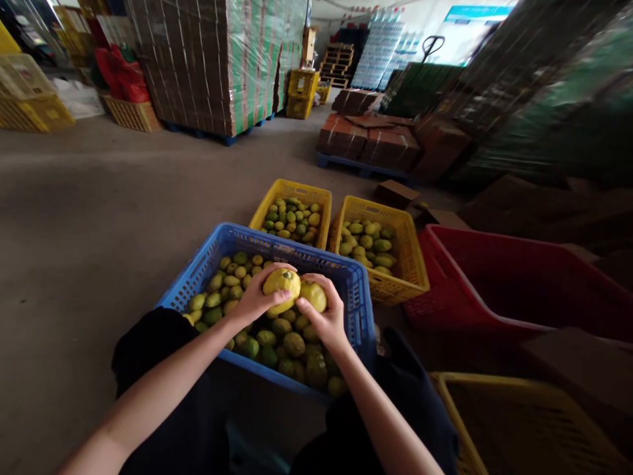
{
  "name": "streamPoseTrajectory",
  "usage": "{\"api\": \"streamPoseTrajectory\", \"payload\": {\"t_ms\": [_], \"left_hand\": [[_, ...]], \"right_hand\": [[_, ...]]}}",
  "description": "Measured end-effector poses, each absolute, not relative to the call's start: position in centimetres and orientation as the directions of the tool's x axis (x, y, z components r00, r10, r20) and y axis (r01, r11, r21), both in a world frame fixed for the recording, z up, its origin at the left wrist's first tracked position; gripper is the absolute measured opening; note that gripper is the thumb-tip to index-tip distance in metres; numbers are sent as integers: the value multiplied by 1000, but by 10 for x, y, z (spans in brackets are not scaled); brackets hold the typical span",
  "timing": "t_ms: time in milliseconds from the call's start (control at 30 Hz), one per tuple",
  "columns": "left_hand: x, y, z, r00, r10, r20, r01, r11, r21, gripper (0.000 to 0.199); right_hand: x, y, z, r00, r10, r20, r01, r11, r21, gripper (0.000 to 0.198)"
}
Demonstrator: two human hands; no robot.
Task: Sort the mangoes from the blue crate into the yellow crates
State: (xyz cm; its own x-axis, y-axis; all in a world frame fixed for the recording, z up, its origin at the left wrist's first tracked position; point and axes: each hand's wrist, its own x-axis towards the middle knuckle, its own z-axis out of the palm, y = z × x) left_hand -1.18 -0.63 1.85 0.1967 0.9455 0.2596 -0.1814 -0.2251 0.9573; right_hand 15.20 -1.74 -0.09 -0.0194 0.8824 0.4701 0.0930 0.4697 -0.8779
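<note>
Above a blue crate (363,316) of fruit, my left hand (260,297) is closed around a yellow lemon (281,287), its stem end facing up. Close against it, my right hand (329,313) grips another lemon (315,296), partly covered by my thumb and fingers. The two lemons are side by side and seem to touch. Below my hands, many green and yellow lemons (295,344) fill the blue crate, which stands between my knees.
Beyond it stand two yellow crates of lemons, one left (326,204) and one right (415,264). To the right are a red bin (445,290) and a yellow crate (457,422). Wrapped pallet stacks (198,66) and flattened cartons on a blue pallet (341,161) stand further back.
</note>
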Motion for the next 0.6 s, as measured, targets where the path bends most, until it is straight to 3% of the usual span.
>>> {"api": "streamPoseTrajectory", "payload": {"t_ms": [67,133,233,333,600], "left_hand": [[-7,-4,13,118,982,151,-254,-117,960,28],[-2,0,6,81,995,-62,-438,91,894,28],[0,7,-1,231,906,-354,-718,404,567,36],[-4,11,0,342,846,-409,-820,481,310,40],[-14,10,11,397,795,-458,-863,494,109,36]], "right_hand": [[147,-17,-2,48,960,275,-52,277,-959,26],[143,-15,-4,48,998,30,-279,42,-959,24],[141,-10,-3,-66,978,-199,-551,-203,-809,27],[145,-5,0,-106,966,-237,-680,-244,-692,29],[158,0,-5,-139,935,-328,-826,-292,-482,20]]}}
